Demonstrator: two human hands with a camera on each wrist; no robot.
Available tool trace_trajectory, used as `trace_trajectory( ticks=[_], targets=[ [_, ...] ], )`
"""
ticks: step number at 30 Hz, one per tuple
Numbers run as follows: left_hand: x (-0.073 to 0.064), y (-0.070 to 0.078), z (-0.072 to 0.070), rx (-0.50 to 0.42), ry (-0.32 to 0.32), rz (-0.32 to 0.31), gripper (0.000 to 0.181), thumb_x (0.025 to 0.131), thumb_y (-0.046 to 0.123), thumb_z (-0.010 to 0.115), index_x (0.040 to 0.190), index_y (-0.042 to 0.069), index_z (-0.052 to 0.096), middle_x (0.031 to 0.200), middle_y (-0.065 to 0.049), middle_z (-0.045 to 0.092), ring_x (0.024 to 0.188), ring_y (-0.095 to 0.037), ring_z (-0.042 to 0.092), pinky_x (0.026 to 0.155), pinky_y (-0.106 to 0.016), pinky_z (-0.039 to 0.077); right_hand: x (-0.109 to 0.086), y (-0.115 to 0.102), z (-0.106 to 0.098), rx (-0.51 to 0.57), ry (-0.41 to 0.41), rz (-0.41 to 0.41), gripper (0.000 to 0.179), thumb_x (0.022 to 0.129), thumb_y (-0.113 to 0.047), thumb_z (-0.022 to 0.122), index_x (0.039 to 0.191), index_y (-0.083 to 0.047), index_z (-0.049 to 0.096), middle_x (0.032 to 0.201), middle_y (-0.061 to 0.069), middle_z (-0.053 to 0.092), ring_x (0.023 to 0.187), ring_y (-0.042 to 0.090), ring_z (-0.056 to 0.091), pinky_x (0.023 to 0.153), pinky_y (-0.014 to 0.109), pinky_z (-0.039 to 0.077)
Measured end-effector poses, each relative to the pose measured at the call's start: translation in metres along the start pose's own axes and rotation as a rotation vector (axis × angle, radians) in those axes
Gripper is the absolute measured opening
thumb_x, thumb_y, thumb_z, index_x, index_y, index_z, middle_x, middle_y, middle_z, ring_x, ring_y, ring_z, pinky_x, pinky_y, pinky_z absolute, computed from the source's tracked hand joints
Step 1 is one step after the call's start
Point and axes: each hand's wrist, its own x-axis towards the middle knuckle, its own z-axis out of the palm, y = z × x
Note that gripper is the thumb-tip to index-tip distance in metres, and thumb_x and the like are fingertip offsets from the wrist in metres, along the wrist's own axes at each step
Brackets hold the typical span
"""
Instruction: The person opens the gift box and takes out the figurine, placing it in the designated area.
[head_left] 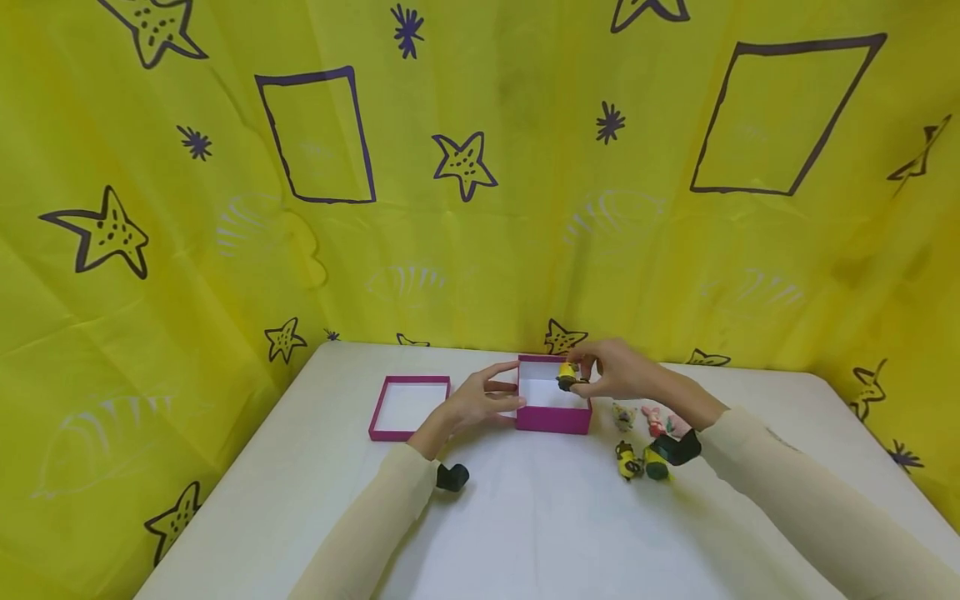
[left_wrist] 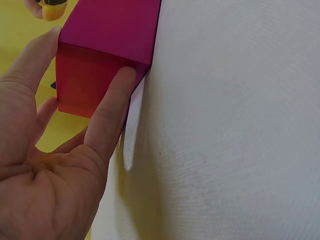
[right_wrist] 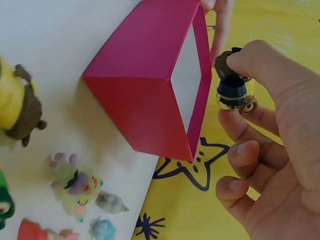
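Note:
A magenta box (head_left: 553, 421) with a white inside stands uncovered on the table. My left hand (head_left: 480, 400) rests against its left end, fingers extended; in the left wrist view one fingertip touches a top corner and another finger (left_wrist: 117, 95) lies along the side near the table. Above the box's right part, my right hand (head_left: 618, 367) pinches a small yellow toy figure (head_left: 567, 372) with dark parts between thumb and fingers. In the right wrist view the toy figure (right_wrist: 233, 91) is just outside the rim line, partly hidden by the thumb.
The box's magenta-rimmed lid (head_left: 408, 436) lies inside up to the left. Right of the box are two yellow-and-dark toy figures (head_left: 627, 461), a pale furry-looking toy (right_wrist: 75, 185), a red-and-pink toy (head_left: 654, 421) and other small toys. A yellow curtain (head_left: 480, 250) hangs behind the table.

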Motion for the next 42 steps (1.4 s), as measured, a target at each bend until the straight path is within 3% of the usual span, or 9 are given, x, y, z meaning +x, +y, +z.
trace_trajectory(
  ticks=[9, 15, 22, 35, 42],
  targets=[
    [0.0, 0.0, -0.002, -0.016, -0.015, 0.012, 0.073, 0.089, 0.027, 0.083, 0.153, 0.036, 0.048, 0.14, -0.012, 0.06, 0.129, -0.03, 0.059, 0.109, -0.051, 0.048, -0.03, 0.009, -0.007, 0.009, 0.052, -0.037, 0.036, 0.085, -0.017, 0.083, 0.116, -0.005, 0.07, 0.081, -0.009, 0.064, 0.07, 0.016, 0.053, 0.061, 0.026, 0.048],
    [-0.001, 0.001, -0.002, -0.007, -0.017, 0.01, 0.076, 0.089, 0.028, 0.083, 0.155, 0.034, 0.046, 0.141, -0.011, 0.06, 0.129, -0.03, 0.059, 0.108, -0.051, 0.048, -0.056, 0.016, -0.012, -0.006, 0.055, 0.035, 0.038, 0.084, -0.021, 0.085, 0.116, -0.008, 0.07, 0.084, -0.01, 0.065, 0.073, 0.019, 0.052, 0.06, 0.025, 0.044],
    [-0.001, 0.0, -0.002, -0.003, -0.015, 0.0, 0.078, 0.089, 0.031, 0.082, 0.157, 0.031, 0.043, 0.143, -0.012, 0.058, 0.13, -0.031, 0.058, 0.106, -0.05, 0.05, -0.087, 0.028, -0.016, -0.031, 0.067, 0.083, 0.04, 0.085, -0.025, 0.085, 0.118, -0.008, 0.07, 0.085, -0.013, 0.064, 0.073, 0.014, 0.049, 0.058, 0.024, 0.04],
    [-0.002, 0.002, -0.002, -0.007, -0.016, 0.01, 0.078, 0.091, 0.028, 0.081, 0.158, 0.029, 0.042, 0.142, -0.013, 0.058, 0.128, -0.03, 0.059, 0.107, -0.051, 0.049, -0.128, 0.048, -0.009, -0.037, 0.195, 0.04, 0.035, 0.081, -0.019, 0.087, 0.112, -0.012, 0.071, 0.081, -0.017, 0.062, 0.065, 0.003, 0.047, 0.055, 0.022, 0.039],
    [-0.001, 0.003, -0.002, -0.009, -0.021, -0.004, 0.076, 0.09, 0.03, 0.081, 0.156, 0.034, 0.044, 0.142, -0.012, 0.059, 0.128, -0.029, 0.059, 0.108, -0.051, 0.048, -0.144, 0.055, -0.005, -0.044, 0.213, 0.023, 0.037, 0.081, -0.016, 0.088, 0.113, -0.012, 0.07, 0.082, -0.02, 0.061, 0.064, 0.0, 0.045, 0.054, 0.022, 0.039]
  ],
)
